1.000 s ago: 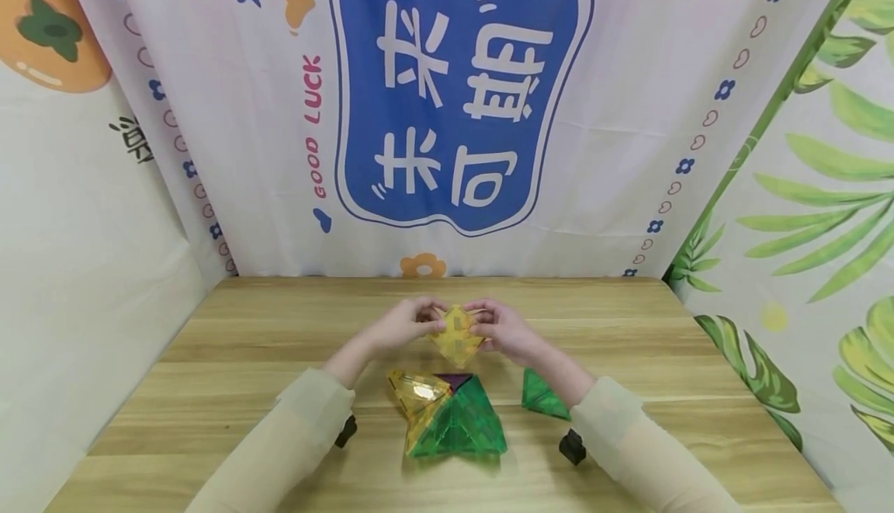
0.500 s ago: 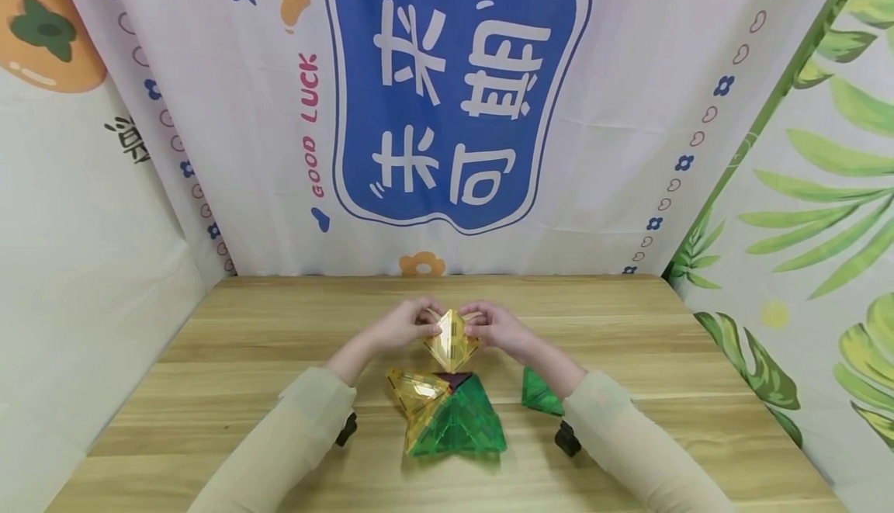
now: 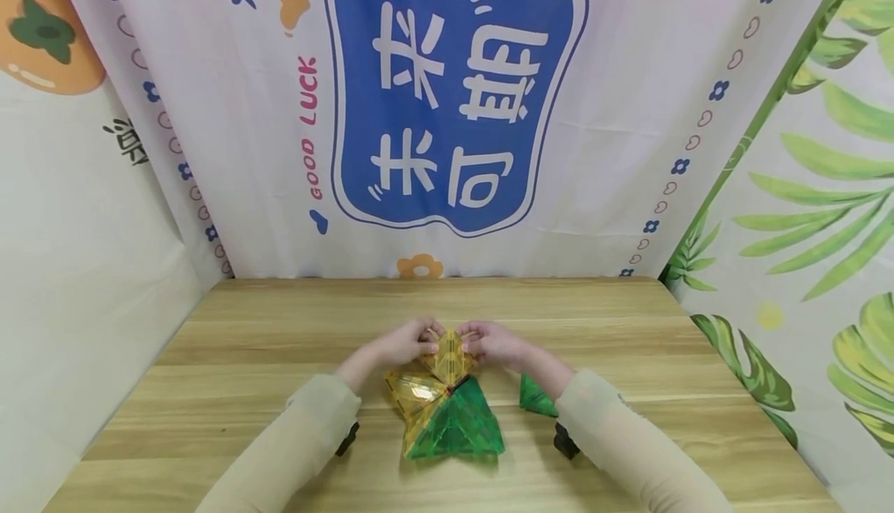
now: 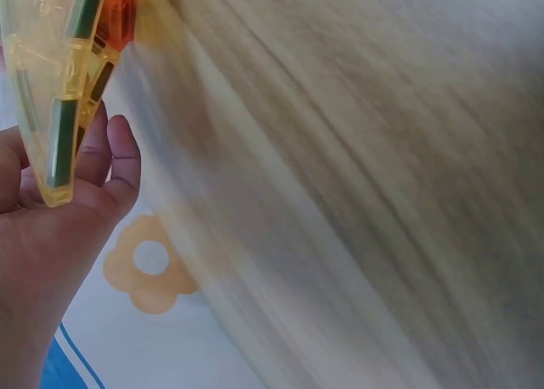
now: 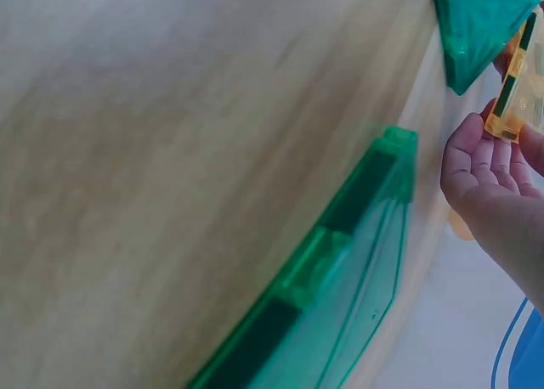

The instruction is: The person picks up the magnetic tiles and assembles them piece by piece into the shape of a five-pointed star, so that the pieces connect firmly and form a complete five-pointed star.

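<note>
My left hand (image 3: 405,344) and right hand (image 3: 492,344) pinch a pair of joined translucent yellow magnetic tiles (image 3: 449,358) from either side, fingertips at their upper edges. Dark magnet strips show along a yellow tile's edge (image 4: 64,138) in the left wrist view. The lower tip of this pair reaches the far side of a low assembly on the table, made of green tiles (image 3: 457,424) and yellow tiles (image 3: 417,390). Whether the two parts are joined cannot be told. A dark purple tile of the assembly is now mostly hidden behind the yellow ones.
A loose green piece (image 3: 536,395) lies right of the assembly, partly behind the right forearm; it looms close in the right wrist view. The wooden table (image 3: 265,334) ends at a printed cloth backdrop (image 3: 279,241). Black wrist devices (image 3: 564,441) sit under both sleeves.
Both hands have turned the yellow tile pair and brought it down towards me, from behind the assembly to its far side. The purple tile has become covered. The assembly has stayed put.
</note>
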`<action>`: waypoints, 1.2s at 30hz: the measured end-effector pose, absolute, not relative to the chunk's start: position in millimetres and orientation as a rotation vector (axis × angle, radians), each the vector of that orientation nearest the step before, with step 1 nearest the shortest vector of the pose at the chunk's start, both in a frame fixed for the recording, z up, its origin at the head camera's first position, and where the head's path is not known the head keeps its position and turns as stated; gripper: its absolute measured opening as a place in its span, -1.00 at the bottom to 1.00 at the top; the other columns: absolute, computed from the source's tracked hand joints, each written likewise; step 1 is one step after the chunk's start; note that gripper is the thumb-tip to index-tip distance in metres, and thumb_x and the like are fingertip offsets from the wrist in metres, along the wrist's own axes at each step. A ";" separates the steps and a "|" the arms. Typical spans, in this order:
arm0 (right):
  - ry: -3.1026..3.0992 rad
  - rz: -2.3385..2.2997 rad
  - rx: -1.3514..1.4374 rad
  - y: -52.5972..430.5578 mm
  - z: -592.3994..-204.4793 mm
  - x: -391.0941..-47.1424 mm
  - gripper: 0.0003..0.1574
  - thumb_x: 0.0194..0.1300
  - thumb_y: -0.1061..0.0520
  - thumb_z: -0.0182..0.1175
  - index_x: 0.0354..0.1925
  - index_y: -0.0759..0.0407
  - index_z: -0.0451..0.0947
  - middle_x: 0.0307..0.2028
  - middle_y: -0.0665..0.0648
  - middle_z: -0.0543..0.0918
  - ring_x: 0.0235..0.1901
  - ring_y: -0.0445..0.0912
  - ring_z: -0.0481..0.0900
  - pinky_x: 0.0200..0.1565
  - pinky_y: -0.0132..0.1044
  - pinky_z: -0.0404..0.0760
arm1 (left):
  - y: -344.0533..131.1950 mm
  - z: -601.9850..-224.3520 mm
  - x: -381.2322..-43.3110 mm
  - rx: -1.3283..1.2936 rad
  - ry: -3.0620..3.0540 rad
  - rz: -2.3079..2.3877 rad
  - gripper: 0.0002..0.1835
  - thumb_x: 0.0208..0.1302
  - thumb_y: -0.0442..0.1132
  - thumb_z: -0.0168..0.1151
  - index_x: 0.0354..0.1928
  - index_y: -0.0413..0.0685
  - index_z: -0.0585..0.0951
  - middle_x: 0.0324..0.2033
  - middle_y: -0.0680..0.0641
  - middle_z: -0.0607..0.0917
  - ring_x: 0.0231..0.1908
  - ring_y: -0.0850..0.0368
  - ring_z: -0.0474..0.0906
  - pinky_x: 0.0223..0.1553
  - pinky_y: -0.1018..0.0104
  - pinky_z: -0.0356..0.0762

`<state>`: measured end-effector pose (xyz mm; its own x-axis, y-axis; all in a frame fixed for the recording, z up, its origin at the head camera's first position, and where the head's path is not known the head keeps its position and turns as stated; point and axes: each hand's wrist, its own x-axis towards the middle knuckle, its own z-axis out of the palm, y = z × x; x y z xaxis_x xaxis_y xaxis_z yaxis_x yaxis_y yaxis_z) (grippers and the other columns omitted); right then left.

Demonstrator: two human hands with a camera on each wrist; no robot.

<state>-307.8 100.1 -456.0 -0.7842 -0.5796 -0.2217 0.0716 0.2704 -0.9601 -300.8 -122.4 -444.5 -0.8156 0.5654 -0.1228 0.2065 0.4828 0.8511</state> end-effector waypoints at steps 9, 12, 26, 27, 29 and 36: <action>2.169 -1.403 -0.506 92.1 -457.9 -306.8 -0.62 0.32 0.33 0.08 0.10 0.35 0.38 -0.17 0.18 0.56 -0.26 -0.11 0.52 -0.27 -0.21 0.58 | -126.7 -451.4 -300.5 0.689 2.353 1.170 -0.69 0.33 -0.45 0.04 0.09 -0.31 0.38 -0.28 -0.12 0.64 -0.31 0.11 0.55 -0.23 0.26 0.57; 2.203 -1.372 -0.512 90.2 -458.4 -307.4 -0.62 0.32 0.34 0.08 0.11 0.32 0.40 -0.15 0.18 0.56 -0.23 -0.10 0.51 -0.30 -0.25 0.54 | -128.0 -453.2 -299.5 0.670 2.362 1.164 -0.68 0.32 -0.45 0.05 0.10 -0.29 0.38 -0.25 -0.11 0.63 -0.28 0.12 0.55 -0.20 0.27 0.57; 2.643 -1.014 -0.954 144.1 -428.1 -302.7 -0.63 0.28 0.34 0.13 0.06 0.28 0.50 -0.11 0.25 0.62 -0.15 -0.04 0.54 -0.14 -0.25 0.55 | -135.7 -442.1 -291.0 0.884 2.379 1.093 -0.19 0.13 -0.56 0.19 0.40 0.09 0.21 0.06 -0.14 0.48 0.07 -0.03 0.44 0.14 0.04 0.44; 2.667 -0.969 -0.972 149.9 -426.0 -301.2 -0.64 0.28 0.32 0.14 0.06 0.27 0.50 -0.10 0.24 0.62 -0.15 -0.05 0.54 -0.16 -0.28 0.54 | -135.6 -441.6 -290.6 0.912 2.387 1.061 -0.20 0.11 -0.56 0.21 0.38 0.09 0.24 0.04 -0.12 0.48 0.06 -0.02 0.43 0.14 0.04 0.43; 2.695 -0.900 -1.020 160.8 -422.5 -298.1 -0.65 0.28 0.30 0.15 0.05 0.27 0.51 -0.08 0.24 0.62 -0.14 -0.01 0.54 -0.20 -0.30 0.55 | -135.5 -441.5 -289.9 0.963 2.410 0.995 -0.22 0.09 -0.54 0.24 0.36 0.04 0.27 0.00 -0.09 0.48 0.05 0.00 0.42 0.15 0.04 0.43; 2.725 -0.745 -1.119 194.9 -422.3 -290.5 -0.64 0.25 0.24 0.22 0.02 0.30 0.51 -0.04 0.23 0.60 -0.06 0.15 0.52 -0.11 -0.01 0.57 | -135.4 -444.6 -287.5 0.980 2.486 0.926 -0.28 0.09 -0.53 0.27 0.32 -0.06 0.29 -0.11 -0.07 0.46 -0.02 0.02 0.42 0.12 0.02 0.43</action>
<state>-290.5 194.9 -422.3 -0.7241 -0.6841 0.0879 -0.6337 0.6095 -0.4764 -287.5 -135.4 -444.6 -0.7169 0.6954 -0.0495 0.4936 0.5565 0.6683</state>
